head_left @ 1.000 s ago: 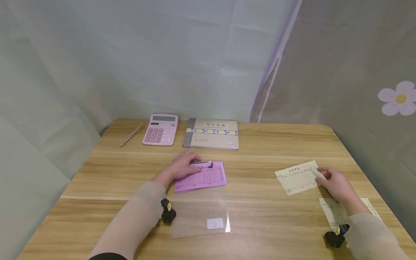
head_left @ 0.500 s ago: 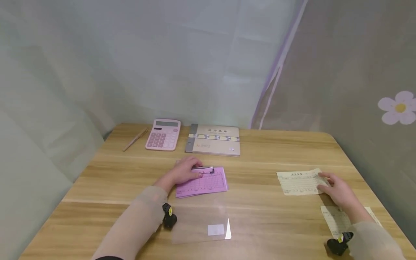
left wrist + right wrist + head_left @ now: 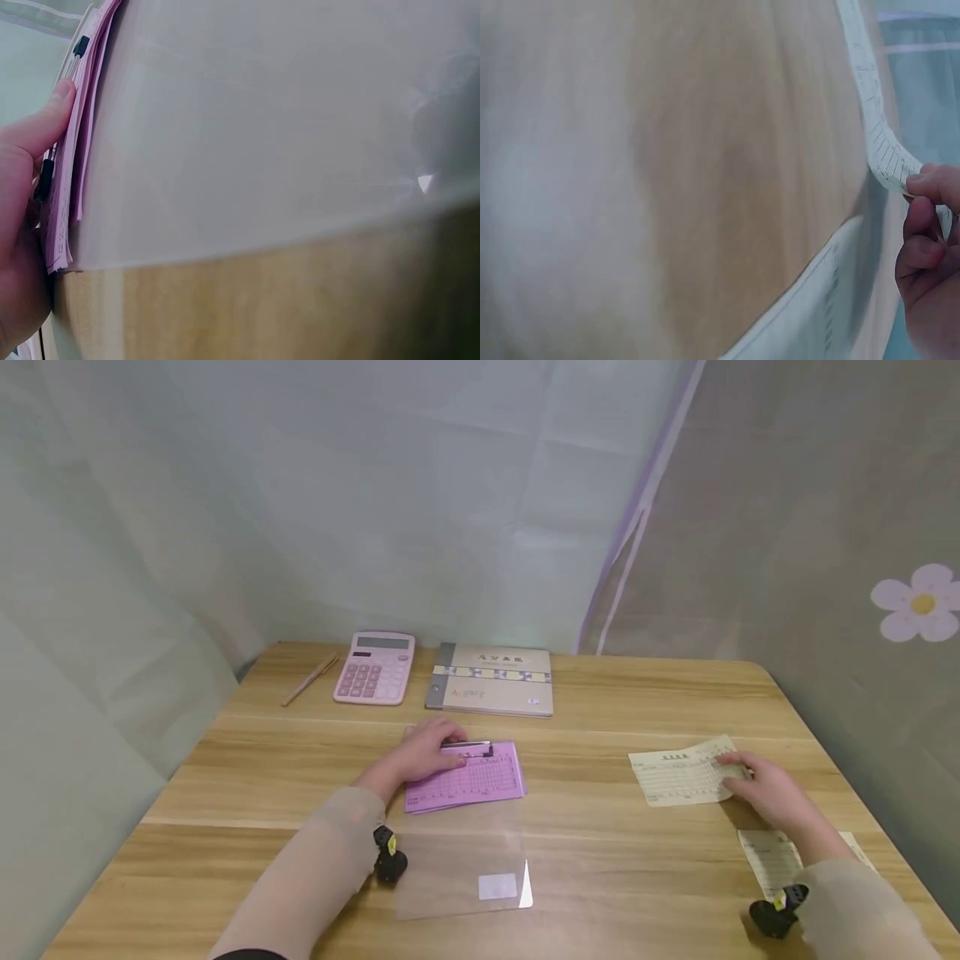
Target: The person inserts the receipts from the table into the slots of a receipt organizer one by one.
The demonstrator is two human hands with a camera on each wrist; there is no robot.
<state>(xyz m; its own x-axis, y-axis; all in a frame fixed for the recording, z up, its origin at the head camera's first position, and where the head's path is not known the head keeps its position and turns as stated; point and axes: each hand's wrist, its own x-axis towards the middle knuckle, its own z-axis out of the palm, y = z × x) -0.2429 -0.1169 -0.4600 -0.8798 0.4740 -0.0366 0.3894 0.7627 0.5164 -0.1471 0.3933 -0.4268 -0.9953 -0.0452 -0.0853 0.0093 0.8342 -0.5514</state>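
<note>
A clear clipboard (image 3: 442,877) lies on the table with several pink printed forms (image 3: 483,781) under its metal clip (image 3: 477,748). My left hand (image 3: 423,752) grips the clip end, thumb on the clip; in the left wrist view the thumb (image 3: 52,120) shows between the clip's two black ends, and the other fingers are mostly hidden. To the right, my right hand (image 3: 768,789) pinches the right edge of a pale yellow printed form (image 3: 671,777). That edge bends up off the table, as the right wrist view also shows. Another pale form (image 3: 768,860) lies partly beneath my right forearm.
At the back of the wooden table stand a pink calculator (image 3: 375,668) and a beige account book (image 3: 491,683), with a pen (image 3: 310,680) to their left. A white label (image 3: 497,887) marks the clipboard's near end. Curtains (image 3: 450,502) hang close behind the table.
The pale form's right edge has been raised and bent up by my right hand, and the form has shifted slightly left since half a second ago. My left hand stays on the clipboard.
</note>
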